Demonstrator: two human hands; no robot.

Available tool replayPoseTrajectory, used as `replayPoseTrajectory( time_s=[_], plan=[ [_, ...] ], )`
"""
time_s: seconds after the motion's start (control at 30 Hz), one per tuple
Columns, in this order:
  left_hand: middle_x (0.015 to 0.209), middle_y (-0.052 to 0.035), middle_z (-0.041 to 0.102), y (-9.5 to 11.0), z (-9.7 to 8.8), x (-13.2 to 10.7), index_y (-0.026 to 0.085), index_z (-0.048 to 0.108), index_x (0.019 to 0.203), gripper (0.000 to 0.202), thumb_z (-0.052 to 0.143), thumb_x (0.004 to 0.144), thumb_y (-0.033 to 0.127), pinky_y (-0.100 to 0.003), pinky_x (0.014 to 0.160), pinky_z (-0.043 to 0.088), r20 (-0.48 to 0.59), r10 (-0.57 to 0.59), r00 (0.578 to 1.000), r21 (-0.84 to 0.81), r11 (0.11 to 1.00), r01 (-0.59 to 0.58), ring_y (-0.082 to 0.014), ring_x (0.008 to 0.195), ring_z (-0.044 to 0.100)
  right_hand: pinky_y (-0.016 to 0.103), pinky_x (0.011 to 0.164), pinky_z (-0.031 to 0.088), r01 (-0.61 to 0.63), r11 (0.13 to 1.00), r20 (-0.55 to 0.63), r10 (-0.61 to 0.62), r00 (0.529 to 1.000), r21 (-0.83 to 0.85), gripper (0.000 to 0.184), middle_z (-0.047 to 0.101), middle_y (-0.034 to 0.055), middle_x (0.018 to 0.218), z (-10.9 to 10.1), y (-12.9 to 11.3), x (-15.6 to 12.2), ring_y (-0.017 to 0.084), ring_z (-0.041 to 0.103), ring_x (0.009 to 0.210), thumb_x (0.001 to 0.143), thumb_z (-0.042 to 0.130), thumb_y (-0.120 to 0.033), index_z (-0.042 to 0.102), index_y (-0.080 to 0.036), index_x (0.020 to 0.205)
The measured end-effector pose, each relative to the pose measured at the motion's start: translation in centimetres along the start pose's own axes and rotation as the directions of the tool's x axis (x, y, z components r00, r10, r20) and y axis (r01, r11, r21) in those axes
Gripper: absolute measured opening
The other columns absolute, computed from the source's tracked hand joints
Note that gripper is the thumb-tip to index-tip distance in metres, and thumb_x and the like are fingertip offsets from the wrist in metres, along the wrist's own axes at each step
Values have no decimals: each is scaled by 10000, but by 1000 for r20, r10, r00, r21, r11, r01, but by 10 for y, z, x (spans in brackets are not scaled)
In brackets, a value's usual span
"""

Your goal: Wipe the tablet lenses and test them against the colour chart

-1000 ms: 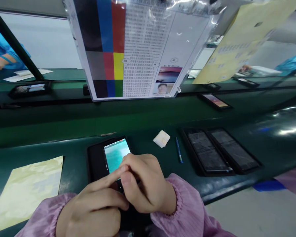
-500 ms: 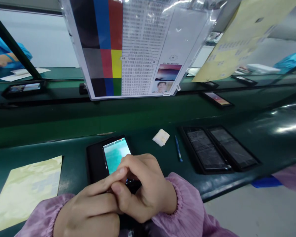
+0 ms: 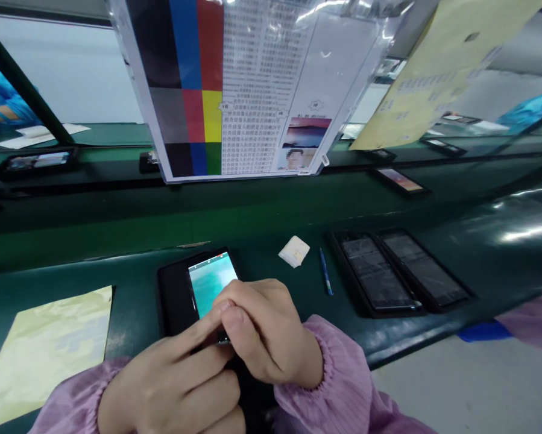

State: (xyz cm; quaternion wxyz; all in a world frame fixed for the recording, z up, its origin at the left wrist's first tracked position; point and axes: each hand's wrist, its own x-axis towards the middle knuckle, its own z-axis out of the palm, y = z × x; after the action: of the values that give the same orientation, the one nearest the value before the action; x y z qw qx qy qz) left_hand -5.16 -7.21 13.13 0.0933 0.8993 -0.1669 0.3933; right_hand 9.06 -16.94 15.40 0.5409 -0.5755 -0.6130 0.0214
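My right hand is closed, its thumb and index finger pinched around the tip of my left index finger. Whether anything small is between them is hidden. My left hand reaches in from the lower left, index finger stretched out and the other fingers loosely bent and apart, holding nothing visible. Just beyond both hands lies a phone with a lit turquoise screen, in a dark open case. The hands cover its lower part.
A folded white pad and a blue pen lie right of the phone, beside two dark-screened devices. Yellow paper lies left. A colour chart sheet hangs ahead. Co-workers' blue sleeves show across the bench.
My left fingers have straightened and spread somewhat, sliding right under my right hand. My right thumb has lifted up toward the left fingertip. The phone has not moved.
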Motion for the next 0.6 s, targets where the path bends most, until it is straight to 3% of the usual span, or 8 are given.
replayPoseTrajectory(
  time_s=[0.2,0.47,0.6],
  plan=[
    [610,10,467,-4,1,11,193,579,612,500,377,1054,77,-378,1153,504,-6,47,999,43,998,-47,-141,732,519,210,519,420,144,989,-40,-142,989,44,224,605,-30,709,1,10,-1,77,550,533,1051,385,-171,560,-174,912],
    [624,22,494,-1,4,3,198,575,650,458,382,1048,78,-442,1220,453,-19,34,999,53,998,-33,-142,754,569,228,517,423,118,986,-22,-116,993,115,240,569,-27,686,0,9,-2,91,535,530,1048,373,-222,570,-175,919],
    [627,21,497,-2,3,9,193,577,634,455,388,1028,71,-357,1208,458,-16,30,999,44,999,-29,-126,708,555,228,520,425,84,995,19,-85,996,57,163,558,-40,678,1,9,-2,88,508,508,1028,423,-229,530,-191,911]
  ],
)
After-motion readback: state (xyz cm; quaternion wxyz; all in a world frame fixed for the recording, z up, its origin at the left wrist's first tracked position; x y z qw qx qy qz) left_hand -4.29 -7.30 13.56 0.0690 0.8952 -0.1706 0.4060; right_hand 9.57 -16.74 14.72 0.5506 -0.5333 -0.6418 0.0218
